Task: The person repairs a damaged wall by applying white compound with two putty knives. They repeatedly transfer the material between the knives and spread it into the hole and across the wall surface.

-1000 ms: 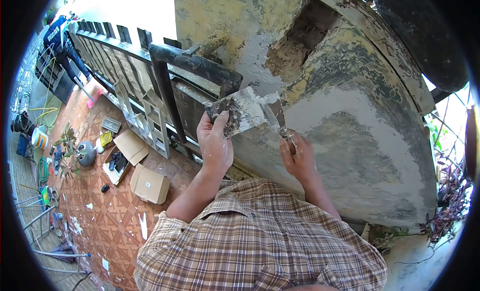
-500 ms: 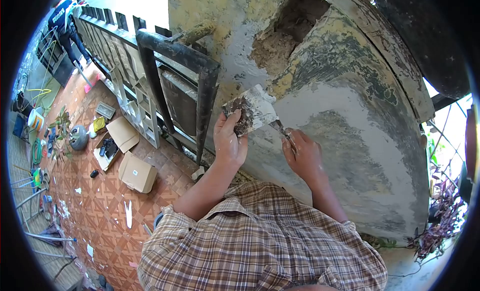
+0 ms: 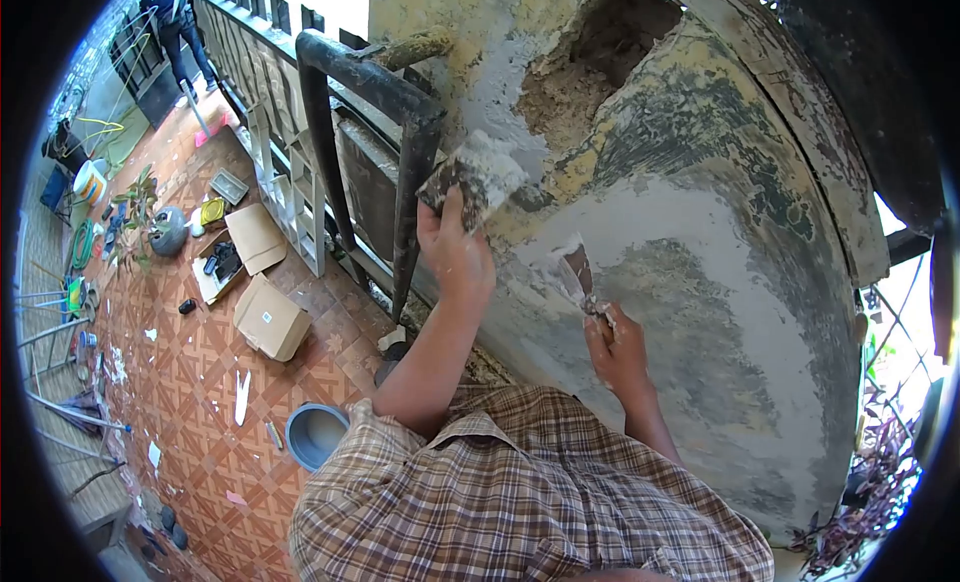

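My left hand (image 3: 455,250) grips a flat board (image 3: 480,180) smeared with white and dark paste, held up near the metal gate frame. In my right hand (image 3: 618,352) is the handle of a small putty knife (image 3: 578,269), its blade pointing up with pale paste around it. The blade lies over the fresh grey-white patch of the curved wall (image 3: 680,282); whether it touches is hard to tell. Above is a rough hole (image 3: 615,42) in the wall.
A dark metal gate post (image 3: 412,202) stands left of the board. On the tiled floor are a grey bucket (image 3: 318,434), an open cardboard box (image 3: 272,317) and a round pot (image 3: 168,232). Another person (image 3: 177,27) stands at the far upper left.
The putty knife has come away from the board and moved down over the wall with my right hand. The board has shifted left. The view has turned slightly, bringing the bucket into sight.
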Action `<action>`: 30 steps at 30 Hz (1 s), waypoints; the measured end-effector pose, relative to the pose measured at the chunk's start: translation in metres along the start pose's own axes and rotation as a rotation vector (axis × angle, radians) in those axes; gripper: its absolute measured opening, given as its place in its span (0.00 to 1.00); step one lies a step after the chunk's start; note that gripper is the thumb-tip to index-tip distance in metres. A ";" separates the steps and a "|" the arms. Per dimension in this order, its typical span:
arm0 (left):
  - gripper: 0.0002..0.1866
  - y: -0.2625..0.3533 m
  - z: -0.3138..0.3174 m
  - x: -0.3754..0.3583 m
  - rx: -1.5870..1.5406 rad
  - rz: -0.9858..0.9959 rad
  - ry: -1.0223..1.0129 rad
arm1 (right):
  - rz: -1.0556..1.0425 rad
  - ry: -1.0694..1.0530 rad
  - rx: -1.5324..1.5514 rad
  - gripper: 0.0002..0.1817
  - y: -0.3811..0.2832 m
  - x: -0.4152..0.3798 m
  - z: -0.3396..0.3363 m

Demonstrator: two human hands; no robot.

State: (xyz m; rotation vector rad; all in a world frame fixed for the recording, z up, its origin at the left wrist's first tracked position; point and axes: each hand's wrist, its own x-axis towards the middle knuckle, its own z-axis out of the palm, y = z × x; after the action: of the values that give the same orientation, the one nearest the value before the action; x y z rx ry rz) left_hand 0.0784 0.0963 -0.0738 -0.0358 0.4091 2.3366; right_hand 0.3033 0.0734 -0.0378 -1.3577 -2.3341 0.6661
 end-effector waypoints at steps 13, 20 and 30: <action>0.11 -0.058 -0.002 0.066 0.971 1.121 -0.013 | 0.113 -0.007 0.102 0.08 0.028 -0.034 0.004; 0.18 -0.073 -0.019 0.071 1.090 1.215 -0.244 | 0.174 -0.060 0.130 0.08 0.031 -0.033 0.008; 0.24 -0.068 -0.041 0.063 1.192 1.200 -0.280 | 0.138 -0.079 0.130 0.08 0.025 -0.029 0.013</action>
State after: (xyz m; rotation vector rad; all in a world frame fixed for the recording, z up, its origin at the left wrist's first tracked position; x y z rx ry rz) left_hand 0.0762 0.1721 -0.1411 1.4052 1.9902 2.6031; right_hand 0.3284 0.0564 -0.0646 -1.4673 -2.2273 0.9125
